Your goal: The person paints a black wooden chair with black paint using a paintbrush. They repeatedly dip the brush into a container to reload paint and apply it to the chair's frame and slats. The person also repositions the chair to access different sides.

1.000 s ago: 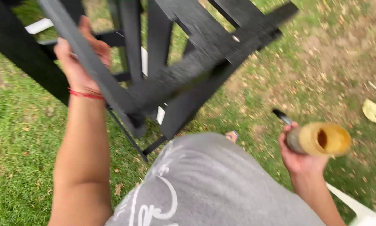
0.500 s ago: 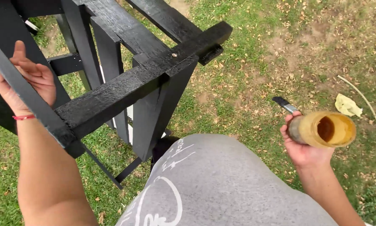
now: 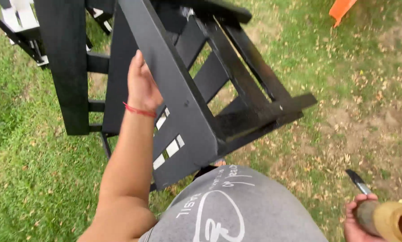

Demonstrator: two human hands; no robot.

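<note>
Gripping a slanted board of the black wooden chair (image 3: 183,103), the left hand (image 3: 140,85) closes around the board's edge, fingers hidden behind it, a thin red wrist cord (image 3: 139,110) just below the hand on the forearm. The chair is tipped over at an angle: its wide black plank (image 3: 64,62) stands to the left of the left hand, and its slatted frame spreads away to the right of that hand, ending in a crossbar (image 3: 272,114) well out to the right. White patches of unpainted surface (image 3: 169,148) show through the gaps just below the left hand.

The right hand (image 3: 357,222), at the lower right corner, is wrapped around a tan cylindrical container (image 3: 391,219) whose open mouth faces right; the hand is closed on it. A brush (image 3: 357,181) with a dark tip pokes up just above this hand, and it seems to be held along with the container, though the grip on it is hidden.

Between the two hands sits the person's grey printed shirt (image 3: 236,206). Grass (image 3: 26,166) with scattered dry leaves lies beneath everything, and an orange object (image 3: 342,8) shows far above the right hand at the top edge.
</note>
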